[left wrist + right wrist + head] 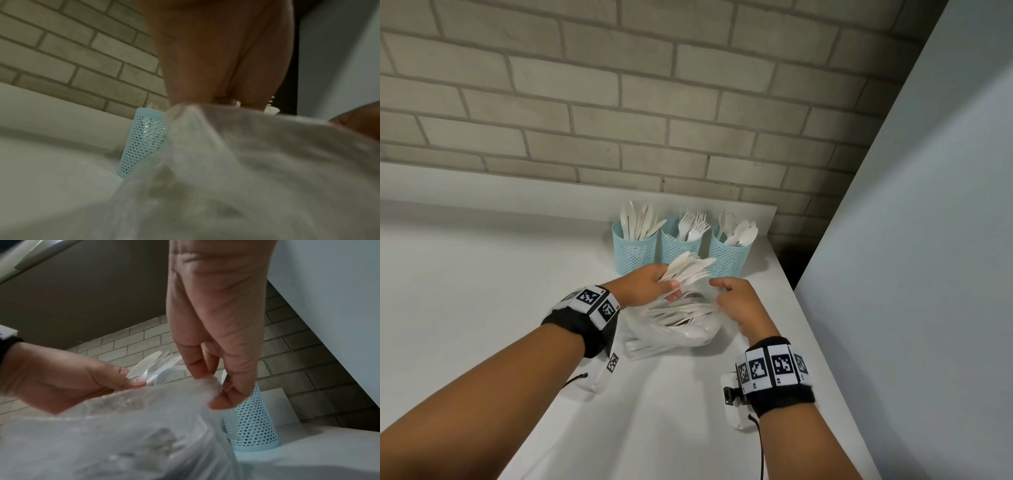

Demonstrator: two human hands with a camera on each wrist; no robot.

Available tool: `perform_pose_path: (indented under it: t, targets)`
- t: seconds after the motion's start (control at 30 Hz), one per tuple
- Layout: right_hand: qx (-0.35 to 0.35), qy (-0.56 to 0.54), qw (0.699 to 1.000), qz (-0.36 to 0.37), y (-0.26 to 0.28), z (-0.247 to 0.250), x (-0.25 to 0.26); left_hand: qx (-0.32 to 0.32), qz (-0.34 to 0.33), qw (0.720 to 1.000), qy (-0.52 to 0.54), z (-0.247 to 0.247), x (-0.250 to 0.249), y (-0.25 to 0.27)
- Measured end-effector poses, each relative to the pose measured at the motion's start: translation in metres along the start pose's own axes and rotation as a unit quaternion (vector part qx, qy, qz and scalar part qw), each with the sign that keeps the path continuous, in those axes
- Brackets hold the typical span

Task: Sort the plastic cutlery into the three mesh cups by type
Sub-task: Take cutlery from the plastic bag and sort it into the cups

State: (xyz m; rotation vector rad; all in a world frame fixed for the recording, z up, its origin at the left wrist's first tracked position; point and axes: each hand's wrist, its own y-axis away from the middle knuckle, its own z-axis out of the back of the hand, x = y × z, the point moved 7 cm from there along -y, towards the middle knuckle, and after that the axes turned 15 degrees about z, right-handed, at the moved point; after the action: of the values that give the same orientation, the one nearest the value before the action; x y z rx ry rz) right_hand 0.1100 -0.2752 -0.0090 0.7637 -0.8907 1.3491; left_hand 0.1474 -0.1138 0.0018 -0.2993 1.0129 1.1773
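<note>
- Head view: three blue mesh cups stand in a row at the back of the worktop [482, 274], near its right back corner, by the brick wall.
- Left cup [635, 251] has knives in it, middle cup [681, 245] has forks, right cup [729, 255] has spoons. So lots is sorted already.
- Left hand [643, 286] has its fingers curled round a bunch of knives [690, 269], held up just in front of the cups. Looks like knives to me, so prob. next stop is the left cup.
- Right hand [736, 299] pinches the rim of a clear plastic bag [671, 334] lying on the worktop in front of the cups, nearer the right edge.
- More white cutlery [681, 313] lies inside the bag, so work is left. Can't count how many pcs.
- Left wrist view: mostly blurry bag [246, 162] and the palm of the left hand [222, 56]. One mesh cup [144, 141] shows behind the bag, by the wall. Can't see the grip well here.
- Right wrist view: right hand [218, 337] nips the bag edge [144, 418] btw. thumb and fingers. Left hand [61, 378] holds its bunch [152, 368] just past the bag. A mesh cup [255, 423] stands right behind.
- My guess: well past halfway, but the bag isn't empty yet.
</note>
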Motion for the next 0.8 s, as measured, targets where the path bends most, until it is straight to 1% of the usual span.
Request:
perform_pose_path:
  t: [0.1,0.2,0.27,0.4,0.47,0.53,0.67,0.73,0.8]
  targets:
    - [0.015,0.044,0.999,0.028,-0.003,-0.001,0.009,-0.017,-0.003,0.994,0.111,0.008,-0.005,-0.001]
    - [0.013,0.047,0.996,0.069,-0.008,0.001,0.028,-0.001,-0.009,0.975,0.223,0.013,-0.014,-0.002]
    - [0.016,0.010,0.995,0.099,-0.012,0.003,0.043,0.021,-0.005,0.958,0.284,0.014,-0.019,-0.003]
    - [-0.009,-0.086,0.990,0.115,-0.027,-0.001,0.063,0.062,0.012,0.921,0.384,0.015,-0.026,-0.009]
    - [-0.015,-0.144,0.984,0.101,-0.037,-0.006,0.066,0.084,0.025,0.904,0.418,0.014,-0.028,-0.012]
    - [-0.009,-0.213,0.972,0.097,-0.044,-0.010,0.073,0.110,0.031,0.890,0.441,0.010,-0.028,-0.013]
    - [-0.001,-0.295,0.952,0.075,-0.052,-0.016,0.074,0.135,0.047,0.865,0.480,0.003,-0.023,-0.014]
    - [-0.009,-0.331,0.942,0.063,-0.055,-0.018,0.068,0.143,0.055,0.862,0.484,0.001,-0.022,-0.013]
    - [-0.019,-0.344,0.937,0.056,-0.055,-0.019,0.065,0.151,0.065,0.864,0.476,-0.002,-0.020,-0.012]
